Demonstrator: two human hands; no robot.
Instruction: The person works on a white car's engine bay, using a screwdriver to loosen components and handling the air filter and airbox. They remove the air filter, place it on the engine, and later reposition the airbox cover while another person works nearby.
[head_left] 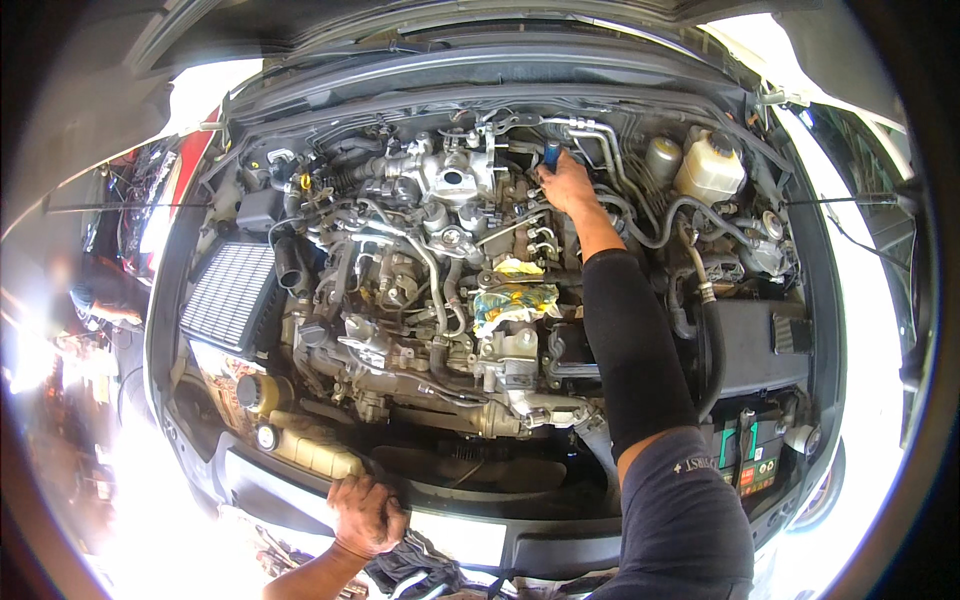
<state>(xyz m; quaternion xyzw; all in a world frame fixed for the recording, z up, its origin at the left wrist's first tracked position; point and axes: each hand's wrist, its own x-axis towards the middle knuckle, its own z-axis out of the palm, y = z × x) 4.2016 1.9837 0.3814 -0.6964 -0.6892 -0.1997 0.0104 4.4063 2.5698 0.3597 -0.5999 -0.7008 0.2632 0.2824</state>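
At the rear of an engine point(450, 240), my right hand point(567, 182) grips a small blue cylindrical object point(552, 153), among metal pipes point(600, 140). The forearm wears a black sleeve. My left hand point(365, 512) is curled on the front edge of the engine bay point(285, 485), just below a pale plastic reservoir point(315, 448); its fingertips are hard to make out. Crumpled yellow-green cloth or plastic point(512, 305) lies on the middle of the engine, left of my right forearm.
An air filter point(225, 285) sits at the left, a white fluid tank point(708, 170) at back right, a battery point(745, 450) at front right. The raised hood point(350, 30) hangs above. Beyond the left fender, part of a person point(100, 300) shows among cluttered items.
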